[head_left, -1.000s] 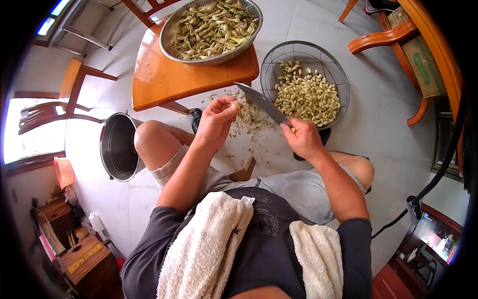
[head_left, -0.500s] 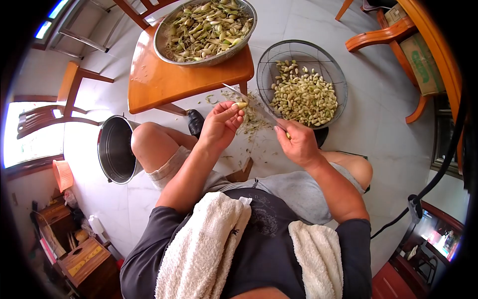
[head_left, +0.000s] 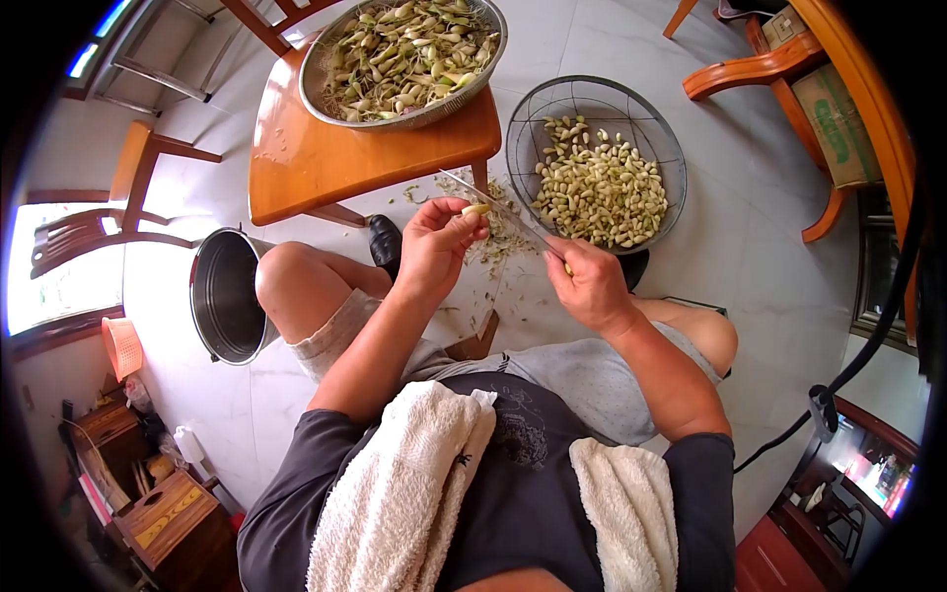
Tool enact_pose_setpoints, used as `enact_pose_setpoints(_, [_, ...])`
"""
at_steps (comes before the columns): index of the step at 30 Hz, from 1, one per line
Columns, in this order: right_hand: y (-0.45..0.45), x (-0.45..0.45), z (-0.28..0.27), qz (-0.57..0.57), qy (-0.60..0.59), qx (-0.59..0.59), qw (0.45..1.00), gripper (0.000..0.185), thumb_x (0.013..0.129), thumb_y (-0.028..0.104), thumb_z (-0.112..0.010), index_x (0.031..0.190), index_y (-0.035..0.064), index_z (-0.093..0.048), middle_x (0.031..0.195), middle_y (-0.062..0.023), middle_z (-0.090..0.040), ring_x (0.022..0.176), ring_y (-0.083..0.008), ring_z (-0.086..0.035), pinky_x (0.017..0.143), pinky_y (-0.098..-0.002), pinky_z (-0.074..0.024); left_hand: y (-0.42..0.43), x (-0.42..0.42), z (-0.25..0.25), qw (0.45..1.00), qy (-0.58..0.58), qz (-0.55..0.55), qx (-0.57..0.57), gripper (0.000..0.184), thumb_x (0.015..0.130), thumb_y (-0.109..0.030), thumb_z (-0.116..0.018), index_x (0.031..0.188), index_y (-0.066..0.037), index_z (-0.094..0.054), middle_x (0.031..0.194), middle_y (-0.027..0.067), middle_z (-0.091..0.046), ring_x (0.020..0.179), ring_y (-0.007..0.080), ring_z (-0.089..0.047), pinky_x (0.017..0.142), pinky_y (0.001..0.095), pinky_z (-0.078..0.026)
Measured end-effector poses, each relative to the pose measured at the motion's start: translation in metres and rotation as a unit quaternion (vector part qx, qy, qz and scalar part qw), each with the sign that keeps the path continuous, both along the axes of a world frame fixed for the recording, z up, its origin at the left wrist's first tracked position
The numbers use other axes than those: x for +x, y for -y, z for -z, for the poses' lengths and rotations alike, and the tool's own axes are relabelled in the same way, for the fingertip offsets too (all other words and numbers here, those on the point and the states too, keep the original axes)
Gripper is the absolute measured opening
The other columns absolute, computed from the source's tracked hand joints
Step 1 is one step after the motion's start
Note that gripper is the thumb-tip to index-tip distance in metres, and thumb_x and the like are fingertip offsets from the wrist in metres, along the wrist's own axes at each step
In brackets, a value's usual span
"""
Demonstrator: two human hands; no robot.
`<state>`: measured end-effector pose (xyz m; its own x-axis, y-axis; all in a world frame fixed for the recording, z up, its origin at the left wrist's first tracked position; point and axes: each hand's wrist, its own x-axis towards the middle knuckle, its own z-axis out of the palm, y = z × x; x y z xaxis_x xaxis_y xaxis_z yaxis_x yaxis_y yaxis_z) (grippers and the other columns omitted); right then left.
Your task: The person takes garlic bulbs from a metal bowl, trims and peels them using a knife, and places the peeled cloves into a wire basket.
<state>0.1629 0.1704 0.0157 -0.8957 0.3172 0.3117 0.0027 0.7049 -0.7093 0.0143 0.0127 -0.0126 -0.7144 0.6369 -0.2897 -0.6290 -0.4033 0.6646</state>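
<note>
Between the thumb and fingers of my left hand [head_left: 442, 240] is a small yellowish onion-like bulb [head_left: 477, 208]. My right hand [head_left: 592, 278] is closed around the handle of a knife [head_left: 513, 219]. Its long thin blade slants up and left, passing close to the bulb; I cannot tell whether they touch. Beyond my left hand, a metal colander [head_left: 414, 118] heaped with untrimmed bulbs, roots and stems attached, stands on a wooden chair [head_left: 326, 178]. Past my right hand, trimmed pale bulbs [head_left: 602, 187] lie in a wire-framed mesh basket [head_left: 676, 148] on the floor.
Trimmings [head_left: 498, 242] litter the tiled floor beneath my hands. A metal bucket [head_left: 232, 296] stands beside my left knee. Wooden furniture [head_left: 779, 69] and a cardboard box [head_left: 837, 126] are at the right. A towel [head_left: 404, 483] hangs over my shoulders.
The bulb in my left hand has turned slightly and now lies flatter. Both hands stay nearly in place, the knife still in my right. The whole view has shifted a little.
</note>
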Motion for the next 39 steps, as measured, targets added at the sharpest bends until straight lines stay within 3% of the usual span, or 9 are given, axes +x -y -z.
enact_pose_setpoints(9, [0.001, 0.002, 0.000, 0.000, 0.008, 0.006, 1.000, 0.013, 0.079, 0.006, -0.061, 0.092, 0.0029, -0.063, 0.073, -0.0135, -0.061, 0.065, -0.0314, -0.060, 0.057, -0.0373, -0.0470, -0.001, -0.001, 0.002, 0.998, -0.058, 0.003, -0.011, 0.013, 0.083, 0.005, -0.059, 0.095, -0.001, -0.056, 0.092, 0.0105, -0.062, 0.083, 0.0193, -0.062, 0.072, 0.0299, -0.051])
enact_pose_setpoints(12, [0.006, 0.006, 0.005, -0.001, 0.064, -0.043, 0.997, 0.011, 0.081, 0.009, -0.059, 0.089, 0.0020, -0.063, 0.073, -0.0169, -0.061, 0.068, -0.0353, -0.059, 0.060, -0.0405, -0.0478, 0.003, -0.003, 0.003, 0.996, -0.079, 0.003, 0.034, 0.014, 0.084, 0.007, -0.057, 0.097, 0.001, -0.055, 0.094, 0.0125, -0.063, 0.081, 0.0206, -0.064, 0.074, 0.0314, -0.053])
enact_pose_setpoints(15, [-0.001, 0.015, 0.031, -0.025, 0.254, -0.021, 0.967, 0.014, 0.081, 0.013, -0.057, 0.082, 0.0008, -0.062, 0.073, -0.0206, -0.061, 0.072, -0.0394, -0.059, 0.064, -0.0447, -0.0477, 0.007, -0.005, -0.010, 0.991, -0.101, 0.012, 0.092, 0.016, 0.084, 0.007, -0.057, 0.098, -0.001, -0.056, 0.099, 0.0124, -0.063, 0.085, 0.0204, -0.063, 0.075, 0.0316, -0.052])
enact_pose_setpoints(18, [-0.004, 0.014, 0.031, 0.026, 0.278, -0.026, 0.960, 0.017, 0.080, 0.016, -0.056, 0.077, -0.0002, -0.060, 0.071, -0.0229, -0.060, 0.073, -0.0415, -0.059, 0.066, -0.0477, -0.0474, 0.013, -0.010, -0.015, 0.989, -0.090, 0.022, 0.114, 0.017, 0.083, 0.008, -0.058, 0.097, -0.002, -0.058, 0.103, 0.0131, -0.062, 0.089, 0.0202, -0.062, 0.077, 0.0320, -0.052])
enact_pose_setpoints(24, [-0.011, 0.006, 0.018, 0.056, 0.212, -0.064, 0.974, 0.017, 0.079, 0.016, -0.058, 0.077, -0.0008, -0.060, 0.069, -0.0236, -0.060, 0.071, -0.0418, -0.059, 0.065, -0.0470, -0.0474, 0.016, -0.015, -0.009, 0.989, -0.067, 0.041, 0.128, 0.013, 0.083, 0.007, -0.058, 0.093, 0.000, -0.061, 0.104, 0.0140, -0.061, 0.090, 0.0203, -0.062, 0.077, 0.0318, -0.051])
enact_pose_setpoints(30, [-0.026, 0.007, 0.014, 0.083, 0.259, -0.055, 0.961, 0.018, 0.079, 0.016, -0.062, 0.084, -0.0006, -0.063, 0.072, -0.0203, -0.062, 0.072, -0.0377, -0.061, 0.065, -0.0407, -0.0475, -0.002, -0.010, -0.013, 0.997, -0.047, 0.064, 0.018, 0.007, 0.085, 0.002, -0.059, 0.093, 0.003, -0.060, 0.088, 0.0129, -0.065, 0.077, 0.0203, -0.064, 0.067, 0.0292, -0.053])
enact_pose_setpoints(31, [-0.028, 0.009, 0.012, 0.081, 0.284, -0.044, 0.954, 0.017, 0.079, 0.016, -0.060, 0.083, -0.0007, -0.063, 0.075, -0.0214, -0.062, 0.074, -0.0385, -0.061, 0.068, -0.0422, -0.0477, -0.010, -0.010, -0.006, 0.997, -0.045, 0.061, -0.022, 0.008, 0.085, 0.000, -0.061, 0.092, 0.004, -0.060, 0.086, 0.0131, -0.065, 0.070, 0.0179, -0.061, 0.060, 0.0276, -0.050])
enact_pose_setpoints(33, [-0.033, 0.012, 0.009, 0.076, 0.331, -0.024, 0.940, 0.017, 0.078, 0.015, -0.057, 0.082, -0.0007, -0.063, 0.079, -0.0237, -0.062, 0.079, -0.0400, -0.061, 0.072, -0.0453, -0.0482, -0.031, -0.012, 0.001, 0.992, -0.048, 0.102, -0.048, 0.009, 0.083, -0.002, -0.063, 0.090, 0.004, -0.060, 0.084, 0.0123, -0.065, 0.065, 0.0157, -0.058, 0.057, 0.0261, -0.047])
enact_pose_setpoints(39, [-0.029, 0.022, 0.057, -0.050, 0.493, 0.098, 0.863, 0.020, 0.080, 0.020, -0.057, 0.087, 0.0024, -0.065, 0.090, -0.0210, -0.064, 0.088, -0.0377, -0.061, 0.080, -0.0444, -0.0481, -0.139, -0.004, -0.015, 0.965, -0.153, 0.155, -0.147, 0.010, 0.077, -0.002, -0.069, 0.078, 0.003, -0.061, 0.063, 0.0051, -0.058, 0.051, 0.0104, -0.052, 0.043, 0.0228, -0.039])
